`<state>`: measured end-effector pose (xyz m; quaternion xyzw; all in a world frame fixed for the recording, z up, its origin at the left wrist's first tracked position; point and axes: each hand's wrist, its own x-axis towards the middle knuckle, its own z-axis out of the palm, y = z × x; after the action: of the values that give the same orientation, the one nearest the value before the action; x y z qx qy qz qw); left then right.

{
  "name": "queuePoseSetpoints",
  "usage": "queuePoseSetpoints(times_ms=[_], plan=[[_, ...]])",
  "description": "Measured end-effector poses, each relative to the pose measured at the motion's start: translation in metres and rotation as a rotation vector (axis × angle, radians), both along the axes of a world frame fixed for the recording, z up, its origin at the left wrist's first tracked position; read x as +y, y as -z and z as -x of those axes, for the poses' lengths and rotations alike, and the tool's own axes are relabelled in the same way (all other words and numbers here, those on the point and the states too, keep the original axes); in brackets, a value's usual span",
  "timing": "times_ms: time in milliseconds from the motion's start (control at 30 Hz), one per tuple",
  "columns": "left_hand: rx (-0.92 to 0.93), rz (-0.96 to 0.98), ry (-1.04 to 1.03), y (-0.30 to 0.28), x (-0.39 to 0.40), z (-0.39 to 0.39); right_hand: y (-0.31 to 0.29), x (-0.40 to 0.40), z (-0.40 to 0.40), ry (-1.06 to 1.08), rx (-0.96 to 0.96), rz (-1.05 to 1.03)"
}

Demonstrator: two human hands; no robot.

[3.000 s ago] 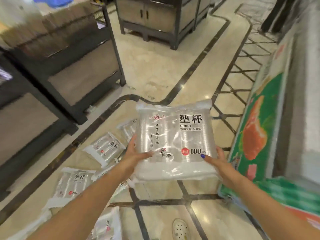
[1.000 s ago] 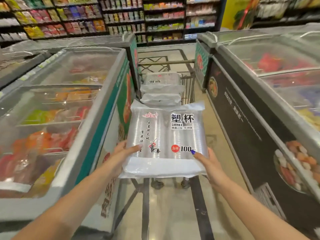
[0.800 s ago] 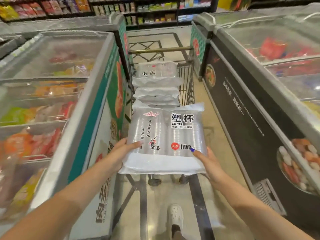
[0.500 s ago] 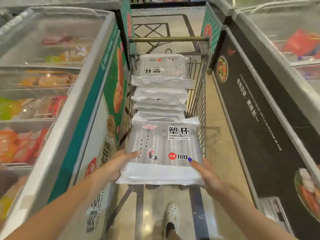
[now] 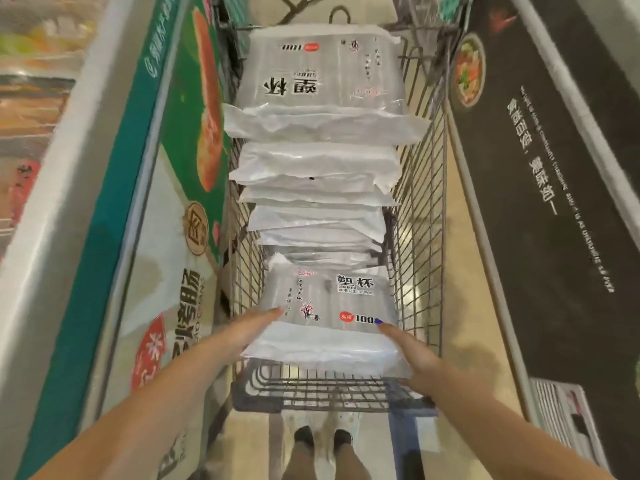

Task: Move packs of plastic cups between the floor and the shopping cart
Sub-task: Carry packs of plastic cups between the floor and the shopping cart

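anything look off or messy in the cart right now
Nothing damaged or spilled. The only oddity: the top pack of the stack in the shopping cart lies with its print upside down compared with the pack held between the left hand and right hand.

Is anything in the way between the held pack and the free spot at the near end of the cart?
Nothing visible. Both hands, left and right, hold the pack over the cart's bare near end; the stacked packs lie farther in.
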<state>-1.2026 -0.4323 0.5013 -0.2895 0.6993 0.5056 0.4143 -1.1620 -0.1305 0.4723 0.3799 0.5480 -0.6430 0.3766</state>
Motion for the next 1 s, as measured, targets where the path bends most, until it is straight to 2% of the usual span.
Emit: queuePoseSetpoints(times_ms=[167, 267, 367, 433, 567, 733, 867, 1000], plan=[[-0.139, 0.136, 0.068, 0.053, 0.009, 0.005, 0.035, -0.005, 0.019, 0.006, -0.046, -0.047], [-0.139, 0.271, 0.133, 0.111, 0.006, 0.002, 0.069, -0.007, 0.027, -0.017, -0.009, -0.144], [-0.089, 0.278, 0.047, 0.151, 0.005, -0.002, 0.095, -0.011, 0.018, -0.009, 0.058, -0.204], [-0.049, 0.248, 0.024, 0.136, 0.016, -0.002, 0.109, -0.012, 0.007, -0.091, 0.085, -0.249], [-0.068, 0.285, -0.036, 0.155, 0.021, -0.01, 0.136, -0.009, -0.004, -0.3, 0.145, -0.266], [0.002, 0.341, 0.055, 0.17, 0.031, -0.022, 0.144, -0.011, 0.0, -0.302, 0.075, -0.371], [0.12, 0.447, 0.193, 0.161, 0.03, -0.016, 0.142, -0.02, 0.003, -0.482, 0.178, -0.554], [0.292, 0.405, 0.365, 0.129, 0.031, 0.002, 0.113, -0.038, 0.011, -0.57, 0.233, -0.741]])
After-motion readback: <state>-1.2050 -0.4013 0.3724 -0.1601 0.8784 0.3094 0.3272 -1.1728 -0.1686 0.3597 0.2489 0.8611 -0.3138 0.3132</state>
